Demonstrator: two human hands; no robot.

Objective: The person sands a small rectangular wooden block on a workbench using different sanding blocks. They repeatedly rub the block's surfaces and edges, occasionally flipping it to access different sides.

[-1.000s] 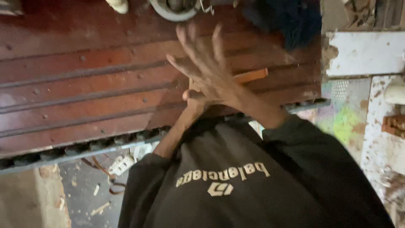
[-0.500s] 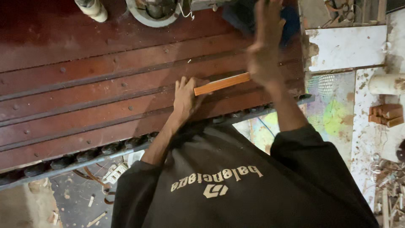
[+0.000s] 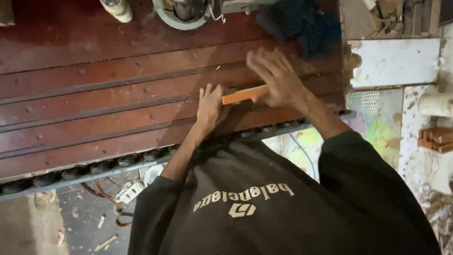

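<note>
Workbench top [image 3: 94, 101]: dark reddish-brown wooden planks, worn and dull with a faint sheen, studded with small nail heads and edged by a grey metal rail [image 3: 80, 172]. Stick [image 3: 243, 95]: pale orange bare wood, smooth and matt, touched by the left hand [image 3: 211, 107] and the right hand [image 3: 278, 80]; sweater [image 3: 283, 208]: black matt cloth. Dark blue rag [image 3: 302, 23]: fuzzy cloth; white slab [image 3: 394, 62]: chipped, chalky, rough; floor [image 3: 71, 222]: gritty grey, littered with wood scraps.

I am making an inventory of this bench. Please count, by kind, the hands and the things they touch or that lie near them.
Hands: 2 (left hand, right hand)
Orange wooden strip: 1
Dark blue cloth: 1
Round metal part: 1
Total: 5
</note>
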